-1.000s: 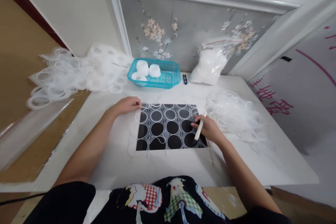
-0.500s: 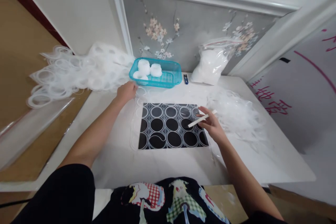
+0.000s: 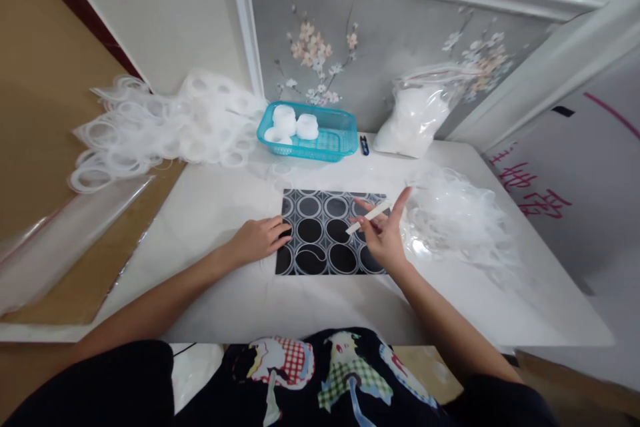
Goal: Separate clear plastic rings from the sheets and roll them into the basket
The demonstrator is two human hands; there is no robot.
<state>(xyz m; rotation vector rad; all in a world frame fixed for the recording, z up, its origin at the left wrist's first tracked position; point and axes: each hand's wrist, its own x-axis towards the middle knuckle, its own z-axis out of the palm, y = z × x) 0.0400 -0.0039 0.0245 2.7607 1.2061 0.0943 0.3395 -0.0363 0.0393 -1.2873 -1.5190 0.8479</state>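
A black sheet (image 3: 341,258) printed with rows of white rings lies on the table. Faint clear film with ring outlines reaches past its left side. My left hand (image 3: 257,239) rests palm down with its fingers stretched over the sheet's left edge, holding nothing. Above the sheet's right side, my right hand (image 3: 386,240) keeps a thin flat white stick (image 3: 369,216) between its fingers, while one finger and the thumb stand apart. The stick slants down to the left; whether its tip touches the sheet I cannot tell.
Behind the sheet stands a blue plastic basket (image 3: 345,140) with white rolls inside. Small blue snips (image 3: 365,145) and a zip bag of white material (image 3: 413,117) are beside it. Piles of clear ring-cut film lie left (image 3: 200,123) and right (image 3: 460,220).
My left hand has come from near the basket down to the sheet's left edge and opened. My right hand has turned, lifting a finger, with the stick still held. The view has shifted slightly.
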